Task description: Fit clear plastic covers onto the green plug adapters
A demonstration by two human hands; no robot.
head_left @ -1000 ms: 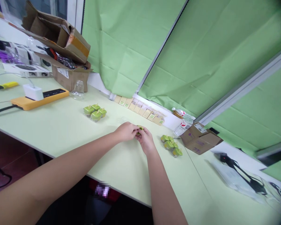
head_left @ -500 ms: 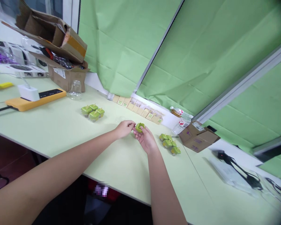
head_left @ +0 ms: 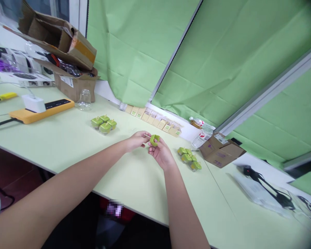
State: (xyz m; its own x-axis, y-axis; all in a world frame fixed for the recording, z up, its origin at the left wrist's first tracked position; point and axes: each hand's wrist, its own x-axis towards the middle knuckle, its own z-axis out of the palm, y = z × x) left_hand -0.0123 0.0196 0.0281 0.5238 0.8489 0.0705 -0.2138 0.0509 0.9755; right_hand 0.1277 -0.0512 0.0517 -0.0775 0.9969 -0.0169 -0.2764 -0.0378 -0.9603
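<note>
Over the middle of the table, my right hand (head_left: 160, 154) grips a small green lid (head_left: 154, 140) between thumb and fingers. The lid is tilted, so its hollow, ring-like side shows. Close on its left, my left hand (head_left: 138, 141) has its fingertips pinched together near the lid's edge. A thin pale sliver shows at those fingertips, too small to name. Several clear tubs with green lids (head_left: 105, 128) stand grouped to the left of my hands. Another group of green-lidded tubs (head_left: 187, 158) stands to the right of my right hand.
A row of small tan boxes (head_left: 152, 120) lines the back wall. At left are a yellow power strip (head_left: 54, 106), a clear jar (head_left: 84, 100) and open cardboard boxes (head_left: 75, 86). Plastic bottles (head_left: 200, 138), a cardboard box (head_left: 220, 152) and black cables (head_left: 268, 188) are at right.
The green lid has turned in my right hand, so more of its hollow side shows. My left fingers have drawn slightly left, and the pale sliver is now visible at them.
</note>
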